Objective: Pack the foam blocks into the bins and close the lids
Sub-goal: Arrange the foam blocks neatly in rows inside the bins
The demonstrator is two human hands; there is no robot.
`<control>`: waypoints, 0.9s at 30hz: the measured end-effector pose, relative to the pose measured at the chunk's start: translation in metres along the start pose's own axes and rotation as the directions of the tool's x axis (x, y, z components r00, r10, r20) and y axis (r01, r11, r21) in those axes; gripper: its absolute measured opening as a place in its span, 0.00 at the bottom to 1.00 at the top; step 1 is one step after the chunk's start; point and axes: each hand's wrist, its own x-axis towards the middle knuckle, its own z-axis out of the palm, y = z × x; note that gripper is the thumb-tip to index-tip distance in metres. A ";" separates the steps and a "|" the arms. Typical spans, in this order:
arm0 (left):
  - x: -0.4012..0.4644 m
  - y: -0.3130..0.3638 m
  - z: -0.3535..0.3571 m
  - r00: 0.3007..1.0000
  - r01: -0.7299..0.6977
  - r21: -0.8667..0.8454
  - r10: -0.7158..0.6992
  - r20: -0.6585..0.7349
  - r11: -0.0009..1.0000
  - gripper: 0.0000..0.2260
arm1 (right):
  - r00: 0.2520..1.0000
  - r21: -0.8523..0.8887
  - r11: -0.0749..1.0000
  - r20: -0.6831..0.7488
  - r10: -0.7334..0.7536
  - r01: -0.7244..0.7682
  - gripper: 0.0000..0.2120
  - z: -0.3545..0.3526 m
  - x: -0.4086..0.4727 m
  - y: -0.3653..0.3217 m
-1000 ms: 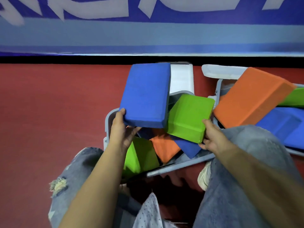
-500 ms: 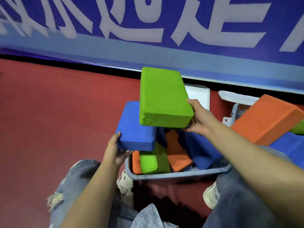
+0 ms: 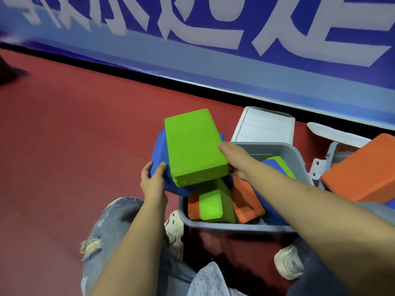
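Observation:
A grey bin (image 3: 295, 155) stands on the red floor between my knees, holding several green, orange and blue foam blocks. My right hand (image 3: 236, 160) grips a large green foam block (image 3: 193, 146) at its right edge, held over the bin's left rim. Underneath it sits a blue foam block (image 3: 159, 150), mostly hidden, with my left hand (image 3: 152, 183) holding its near left corner. The bin's white lid (image 3: 264, 126) hangs open behind the bin.
A second bin (image 3: 331, 152) at the right edge carries a big orange block (image 3: 361, 174) and has its own open lid (image 3: 333, 133). A blue banner wall (image 3: 213, 50) runs along the back. My jeans-clad knees and white shoes (image 3: 175, 227) flank the bin.
Both blocks have shifted left of the bin. The green block has come down onto the blue one, and the view has swung left and up.

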 end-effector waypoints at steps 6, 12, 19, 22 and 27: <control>-0.011 -0.015 0.005 0.976 0.187 0.197 -0.204 0.072 0.962 0.19 | 0.999 -0.252 0.968 -0.050 -0.013 0.000 0.25 -0.009 0.024 0.041; 0.005 -0.035 0.003 0.950 0.291 0.396 -0.312 -0.012 0.871 0.24 | 0.998 -0.402 0.913 -0.037 0.050 -0.061 0.35 -0.018 0.016 0.052; -0.003 -0.033 0.006 0.830 0.553 0.324 -0.540 -0.138 0.767 0.27 | 0.999 -0.556 0.831 -0.030 -0.012 -0.007 0.25 -0.001 0.018 0.075; -0.003 -0.011 0.005 0.863 0.497 0.130 -0.472 -0.180 0.858 0.28 | 0.999 -0.603 0.797 -0.039 -0.021 -0.007 0.29 -0.001 0.018 0.075; -0.015 0.020 0.035 0.913 -0.399 0.603 0.364 0.187 0.691 0.20 | 0.999 -0.593 0.805 -0.032 -0.008 -0.013 0.34 -0.005 0.020 0.079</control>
